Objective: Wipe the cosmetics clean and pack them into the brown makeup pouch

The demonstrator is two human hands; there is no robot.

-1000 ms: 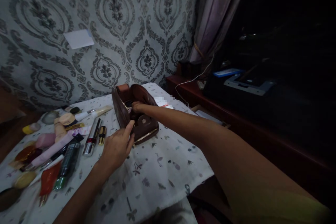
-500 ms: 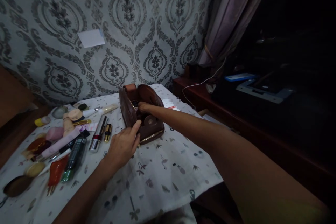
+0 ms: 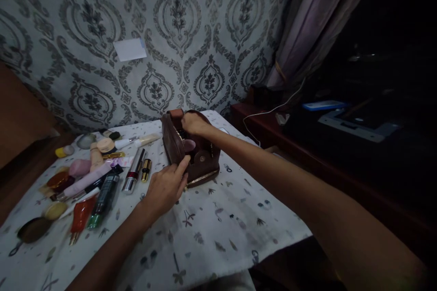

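A brown leather bag (image 3: 170,141) with a gold zipper stands unzipped on the cloth-covered table. My left hand (image 3: 165,187) grips its near left edge, the fingers closed on the leather. Inside the bag, close to the left fingers, shows a rounded pink item (image 3: 189,146) whose kind I cannot make out. My right hand (image 3: 194,123) reaches into the far part of the opening. Its fingers bend down out of sight, so whatever they touch is hidden. Left of the bag lie a small gold-and-black tube (image 3: 146,170) and a silver tube with a red band (image 3: 134,171).
Cosmetics crowd the left of the patterned tablecloth (image 3: 218,232), among them a dark bottle with a green cap (image 3: 104,201), a red tube (image 3: 82,213) and a makeup brush (image 3: 34,229). A white cable (image 3: 273,110) runs across the dark red furniture (image 3: 239,111) at right.
My right hand has shifted up toward the far side of the bag's opening, uncovering the pink item inside. My left hand keeps its hold. The whole view has shifted slightly.
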